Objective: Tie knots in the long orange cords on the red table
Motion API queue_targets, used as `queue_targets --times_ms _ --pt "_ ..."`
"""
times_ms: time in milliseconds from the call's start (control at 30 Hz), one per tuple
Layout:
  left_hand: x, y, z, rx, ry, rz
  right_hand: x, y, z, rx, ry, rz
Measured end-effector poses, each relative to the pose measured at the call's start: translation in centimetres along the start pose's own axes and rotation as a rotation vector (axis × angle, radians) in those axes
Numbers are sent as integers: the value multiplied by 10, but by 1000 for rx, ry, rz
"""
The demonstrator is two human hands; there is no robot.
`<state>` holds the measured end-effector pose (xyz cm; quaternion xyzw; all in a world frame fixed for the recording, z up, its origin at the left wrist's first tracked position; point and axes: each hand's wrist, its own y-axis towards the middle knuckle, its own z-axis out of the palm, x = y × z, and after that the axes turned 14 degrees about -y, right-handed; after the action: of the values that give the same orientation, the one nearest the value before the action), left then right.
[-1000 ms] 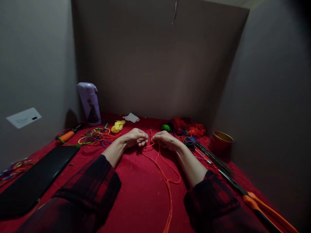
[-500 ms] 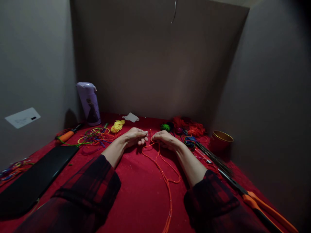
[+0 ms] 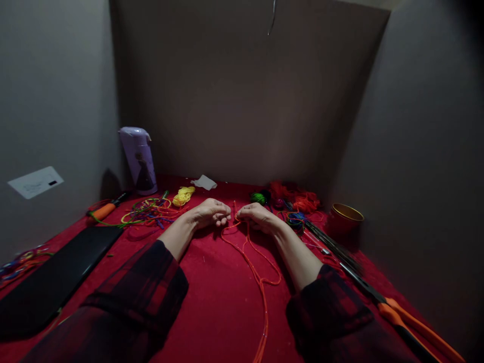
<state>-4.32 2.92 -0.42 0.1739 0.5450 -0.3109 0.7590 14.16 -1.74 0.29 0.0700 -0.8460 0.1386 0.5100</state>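
An orange-red cord (image 3: 260, 285) trails in loops from between my two hands down toward the near edge of the red cloth. My right hand (image 3: 256, 214) pinches this cord near its top, where a short end sticks up. A little to the left, my left hand (image 3: 212, 212) has thumb and fingers pressed together, its other fingers curled under. Whether anything thin sits in that left pinch is too small to see. A narrow gap separates the two sets of fingertips.
Left: tangled coloured cords (image 3: 151, 209), yellow yarn (image 3: 183, 195), a purple flask (image 3: 139, 161), an orange-handled tool (image 3: 104, 210) and a black flat tray (image 3: 64, 277). Right: red yarn (image 3: 302, 199), a green ball (image 3: 258, 197), thin rods (image 3: 333, 244), a red cup (image 3: 343, 222) and orange-handled scissors (image 3: 393, 307).
Almost nothing differs. The left fingertips have shifted very slightly, while the right hand and the cord keep their place.
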Motion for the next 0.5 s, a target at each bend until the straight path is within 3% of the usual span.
queue_targets --times_ms 500 --pt "-3 -3 5 -23 -38 -2 0 0 -1 -4 7 12"
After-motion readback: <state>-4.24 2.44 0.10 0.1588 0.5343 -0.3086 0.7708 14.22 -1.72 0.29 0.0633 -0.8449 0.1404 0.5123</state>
